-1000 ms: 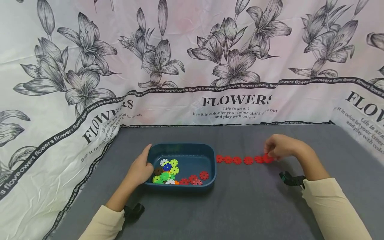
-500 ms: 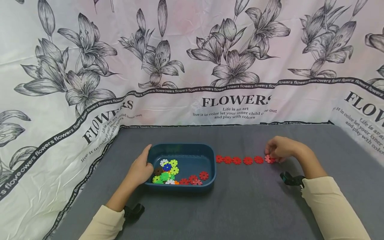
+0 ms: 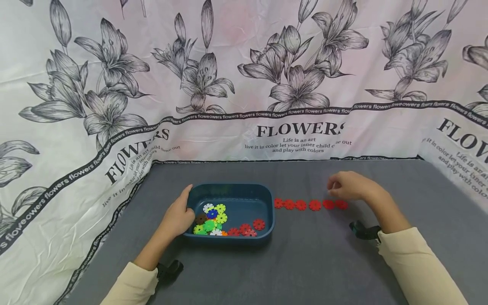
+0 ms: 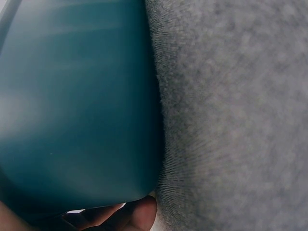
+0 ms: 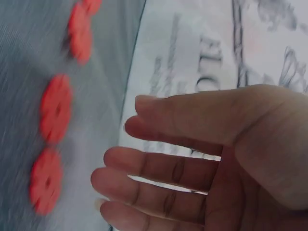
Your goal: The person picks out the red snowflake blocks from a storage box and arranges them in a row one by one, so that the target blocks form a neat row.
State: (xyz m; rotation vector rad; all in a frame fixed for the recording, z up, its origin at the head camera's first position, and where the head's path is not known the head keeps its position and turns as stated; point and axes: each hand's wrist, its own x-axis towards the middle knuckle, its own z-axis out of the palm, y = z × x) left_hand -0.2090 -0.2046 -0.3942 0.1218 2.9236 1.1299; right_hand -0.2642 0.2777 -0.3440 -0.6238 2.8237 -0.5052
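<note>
A dark blue plastic bin (image 3: pixel 244 239) stands on the grey cloth, with my left hand (image 3: pixel 178 215) gripping its left end. In the left wrist view, fingertips (image 4: pixel 143 214) curl at the bin's lower edge (image 4: pixel 82 120). Red flower-shaped plastic discs (image 3: pixel 314 205) lie in a row running right from the bin. My right hand (image 3: pixel 350 185) hovers just behind the row's right end, near the last disc (image 3: pixel 341 205). Seen from the right wrist, its fingers are loosely bent and hold nothing; a red disc (image 5: pixel 46 182) lies apart from them.
Inside the bin, yellow, green (image 3: pixel 209 225), white, blue and brown discs pile at the left, with several red discs (image 3: pixel 245 228) at the front right. A flower-printed curtain (image 3: pixel 297 93) borders the table's back and sides.
My right hand has let go of the rightmost red disc and moved slightly left and back. That disc now lies at the row's end. My left hand and the bin have stayed put.
</note>
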